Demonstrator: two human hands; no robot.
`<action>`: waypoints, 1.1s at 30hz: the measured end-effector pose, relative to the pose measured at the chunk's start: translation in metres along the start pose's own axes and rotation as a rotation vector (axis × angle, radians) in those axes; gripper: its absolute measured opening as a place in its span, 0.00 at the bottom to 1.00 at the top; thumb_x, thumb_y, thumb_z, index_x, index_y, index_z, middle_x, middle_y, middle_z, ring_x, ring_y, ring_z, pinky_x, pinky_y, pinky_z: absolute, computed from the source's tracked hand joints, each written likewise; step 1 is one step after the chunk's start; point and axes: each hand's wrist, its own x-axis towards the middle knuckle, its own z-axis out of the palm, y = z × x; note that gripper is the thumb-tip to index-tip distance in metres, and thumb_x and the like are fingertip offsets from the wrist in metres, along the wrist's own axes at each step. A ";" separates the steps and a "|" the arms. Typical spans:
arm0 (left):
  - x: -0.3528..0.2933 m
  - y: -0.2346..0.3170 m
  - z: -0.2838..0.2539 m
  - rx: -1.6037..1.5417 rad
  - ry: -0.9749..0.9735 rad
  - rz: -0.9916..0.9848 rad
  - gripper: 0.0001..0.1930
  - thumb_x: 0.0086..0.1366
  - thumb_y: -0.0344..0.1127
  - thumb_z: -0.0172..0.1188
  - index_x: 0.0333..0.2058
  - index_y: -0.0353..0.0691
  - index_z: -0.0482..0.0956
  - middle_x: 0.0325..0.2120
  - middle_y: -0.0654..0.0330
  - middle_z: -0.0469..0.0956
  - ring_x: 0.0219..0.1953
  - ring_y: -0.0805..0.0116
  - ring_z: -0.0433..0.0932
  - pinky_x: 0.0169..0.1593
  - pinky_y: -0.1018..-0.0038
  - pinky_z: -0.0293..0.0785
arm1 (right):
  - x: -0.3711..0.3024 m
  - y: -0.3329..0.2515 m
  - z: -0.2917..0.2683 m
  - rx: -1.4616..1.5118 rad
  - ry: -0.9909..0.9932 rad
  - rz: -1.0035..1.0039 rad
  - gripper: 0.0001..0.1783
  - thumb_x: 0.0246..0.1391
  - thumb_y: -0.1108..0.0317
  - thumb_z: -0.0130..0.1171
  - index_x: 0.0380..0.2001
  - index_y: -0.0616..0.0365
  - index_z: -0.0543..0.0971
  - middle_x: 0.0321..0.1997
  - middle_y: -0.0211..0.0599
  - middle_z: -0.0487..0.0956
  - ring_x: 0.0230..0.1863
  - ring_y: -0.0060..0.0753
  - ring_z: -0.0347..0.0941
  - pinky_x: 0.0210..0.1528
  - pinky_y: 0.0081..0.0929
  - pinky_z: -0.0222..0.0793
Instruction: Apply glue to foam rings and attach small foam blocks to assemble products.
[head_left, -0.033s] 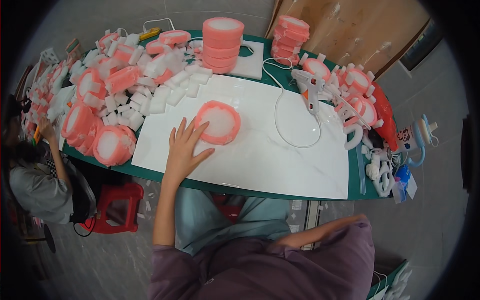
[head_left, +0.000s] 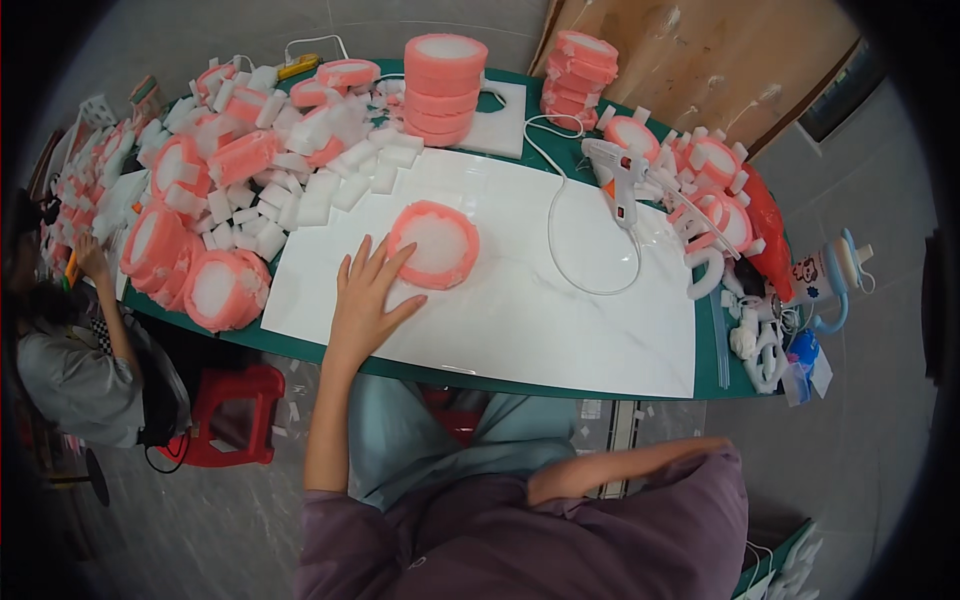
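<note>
My left hand [head_left: 368, 305] rests on the white board [head_left: 520, 345] with its fingers spread. Its fingertips touch the left edge of a round foam disc [head_left: 462, 262] with a pink rim and a recessed white centre, which lies flat. My right forearm [head_left: 630, 468] bends across in front of my body, and its hand is hidden behind the purple shirt. A white hot glue gun [head_left: 624, 190] lies on the board to the right, trailing a white cord.
A tall stack of pink-rimmed foam discs [head_left: 440, 100] stands at the back. White foam blocks [head_left: 318, 196] and more discs crowd the left; foam pieces, a red bag [head_left: 768, 240] and a cup [head_left: 822, 272] line the right. Another person [head_left: 80, 370] works left, beside a red stool [head_left: 232, 400].
My right forearm has shifted a little, showing more of its length at the front of the shirt. The left hand and the disc stay in place.
</note>
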 end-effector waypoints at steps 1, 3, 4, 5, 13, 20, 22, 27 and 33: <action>-0.005 -0.002 -0.004 0.016 0.016 -0.012 0.30 0.49 0.44 0.59 0.52 0.48 0.62 0.54 0.55 0.58 0.59 0.48 0.48 0.58 0.53 0.41 | -0.027 -0.006 -0.022 0.129 0.234 -0.107 0.17 0.48 0.66 0.53 0.43 0.59 0.71 0.39 0.45 0.75 0.39 0.39 0.72 0.40 0.29 0.66; -0.006 0.002 -0.004 0.016 0.041 -0.021 0.30 0.49 0.43 0.58 0.52 0.47 0.62 0.54 0.54 0.58 0.58 0.48 0.49 0.58 0.54 0.42 | -0.086 -0.024 -0.055 0.266 0.709 -0.291 0.17 0.47 0.67 0.55 0.41 0.61 0.72 0.37 0.42 0.75 0.37 0.37 0.72 0.40 0.27 0.66; -0.007 0.002 -0.006 0.021 0.057 -0.026 0.30 0.50 0.42 0.58 0.52 0.47 0.62 0.54 0.54 0.58 0.58 0.48 0.49 0.58 0.54 0.43 | -0.110 -0.028 -0.062 0.316 0.944 -0.314 0.15 0.46 0.65 0.54 0.38 0.59 0.73 0.34 0.38 0.76 0.37 0.35 0.72 0.41 0.27 0.65; -0.005 0.003 -0.004 0.013 0.060 -0.012 0.29 0.50 0.42 0.58 0.52 0.46 0.62 0.54 0.53 0.57 0.58 0.48 0.49 0.58 0.55 0.43 | -0.130 -0.014 -0.061 0.397 1.158 -0.331 0.14 0.46 0.66 0.55 0.37 0.59 0.74 0.36 0.37 0.76 0.39 0.31 0.71 0.43 0.25 0.64; -0.001 0.000 0.002 -0.001 0.103 0.075 0.28 0.51 0.41 0.57 0.52 0.46 0.63 0.57 0.52 0.51 0.59 0.45 0.47 0.57 0.57 0.46 | -0.169 0.139 -0.099 0.037 2.457 0.541 0.30 0.39 0.63 0.62 0.46 0.63 0.64 0.40 0.41 0.72 0.38 0.31 0.69 0.40 0.24 0.65; -0.001 0.001 -0.001 -0.033 0.085 0.109 0.31 0.49 0.39 0.59 0.53 0.46 0.60 0.57 0.52 0.51 0.59 0.47 0.47 0.57 0.59 0.49 | -0.185 0.188 -0.144 -0.151 2.093 0.796 0.30 0.40 0.55 0.59 0.41 0.68 0.68 0.31 0.46 0.76 0.28 0.35 0.73 0.35 0.27 0.68; -0.002 -0.002 0.000 -0.106 0.088 0.144 0.33 0.47 0.38 0.60 0.54 0.44 0.59 0.57 0.53 0.52 0.59 0.48 0.48 0.56 0.59 0.50 | -0.186 0.187 -0.137 -0.030 2.157 0.658 0.27 0.41 0.57 0.58 0.38 0.69 0.70 0.27 0.45 0.76 0.25 0.33 0.73 0.29 0.25 0.68; -0.005 0.000 -0.010 -0.271 0.234 0.201 0.24 0.44 0.36 0.61 0.43 0.37 0.70 0.49 0.53 0.65 0.54 0.52 0.59 0.51 0.65 0.60 | -0.175 0.116 -0.127 0.448 2.272 0.143 0.18 0.43 0.60 0.56 0.29 0.66 0.70 0.20 0.38 0.72 0.15 0.24 0.68 0.12 0.18 0.59; -0.046 0.063 -0.045 -1.603 0.007 1.021 0.07 0.52 0.34 0.53 0.27 0.38 0.77 0.23 0.60 0.75 0.29 0.64 0.74 0.28 0.73 0.69 | -0.172 0.076 -0.106 0.653 1.741 -0.036 0.11 0.43 0.65 0.57 0.25 0.62 0.70 0.21 0.35 0.72 0.16 0.22 0.67 0.14 0.16 0.58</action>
